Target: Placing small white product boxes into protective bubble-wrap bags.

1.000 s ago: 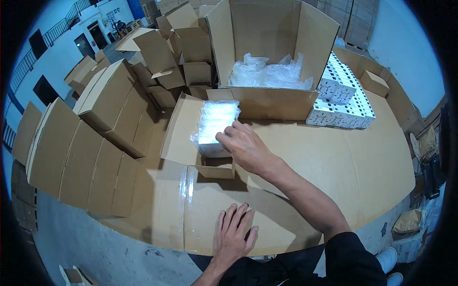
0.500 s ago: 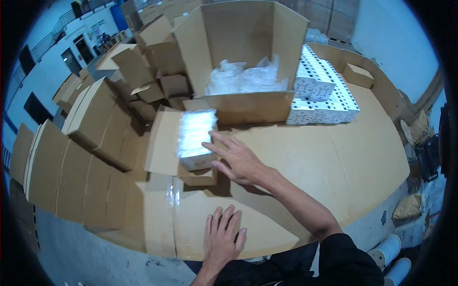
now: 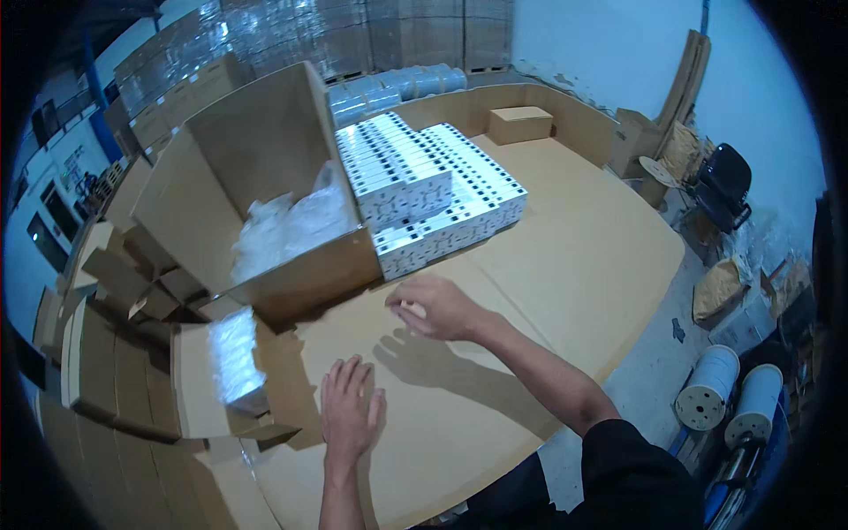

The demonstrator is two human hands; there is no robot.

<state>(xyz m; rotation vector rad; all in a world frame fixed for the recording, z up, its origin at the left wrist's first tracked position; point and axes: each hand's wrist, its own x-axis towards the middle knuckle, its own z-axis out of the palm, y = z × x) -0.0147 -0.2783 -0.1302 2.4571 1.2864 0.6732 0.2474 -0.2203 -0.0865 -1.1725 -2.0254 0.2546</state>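
Small box: open carton at the tabletop's left edge, flaps out, a clear-wrapped white bundle lying inside. Nearest thing to the left hand, just left of it, not touching.
Left hand: palm down, flat on the tabletop, fingers spread and pointing away from the person. Holds nothing.
Right hand: above the tabletop, fingers loosely curled, pointing left; its shadow falls on the cardboard just below. Nothing seen in it. It sits near the front of the white stack, apart from it.
White stack: long white printed cartons in at least 2 layers, running away from the person, right of the big box and touching its side.
Big box: large open carton with tall flaps, crumpled clear plastic bags inside. Stands beyond the small box.
Tabletop: covered in brown cardboard sheet; 1 closed brown box at the far end.
Left margin: flat and folded cartons piled beside the tabletop.
Right floor: 2 white spools, a dark chair.
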